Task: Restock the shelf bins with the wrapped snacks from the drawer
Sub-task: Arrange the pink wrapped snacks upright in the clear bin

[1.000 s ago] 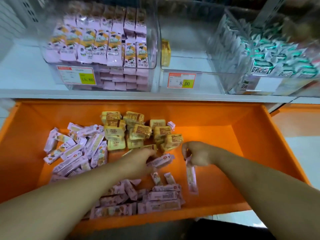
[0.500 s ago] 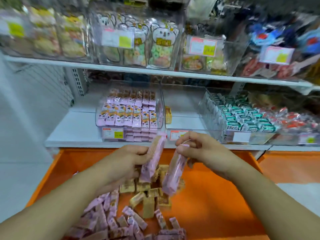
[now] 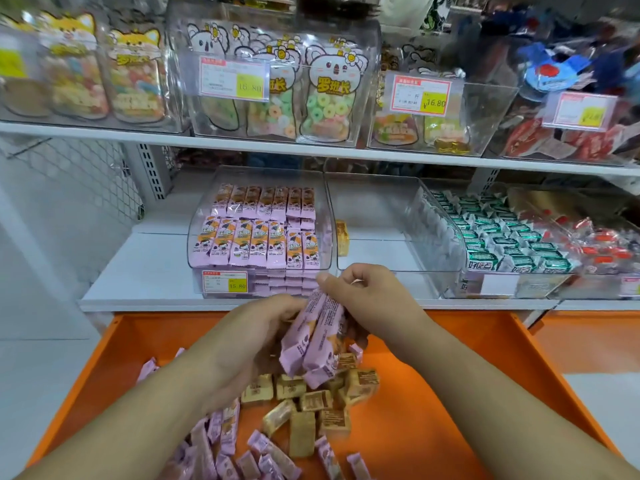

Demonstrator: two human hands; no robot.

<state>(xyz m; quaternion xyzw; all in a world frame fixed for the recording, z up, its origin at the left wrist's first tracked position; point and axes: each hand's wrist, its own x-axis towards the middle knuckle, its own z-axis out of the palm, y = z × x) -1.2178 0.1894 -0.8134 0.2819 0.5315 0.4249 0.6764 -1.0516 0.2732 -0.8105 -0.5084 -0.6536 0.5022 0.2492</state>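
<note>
The orange drawer (image 3: 485, 393) lies near, holding loose pink and tan snacks. Beyond it, the clear bin (image 3: 258, 233) on the shelf (image 3: 145, 271) stands stocked with pink packs. Both hands grip two pink snack bars (image 3: 313, 337) above the drawer, long axes tilted, tops pointing far-right. Half a second ago the bars were apart; now left hand (image 3: 256, 336) and right hand (image 3: 367, 296) press them together.

price tag on pink-snack bin (image 3: 225, 281): 15.80 | koala-bag bin tag (image 3: 234, 79): 16.80 | next upper bin tag (image 3: 421, 97): ¥16.80 | koala gummy bag (image 3: 333, 85): 罗班长 | green wrappers (image 3: 482, 264): 好吃点, partly cut off
</note>
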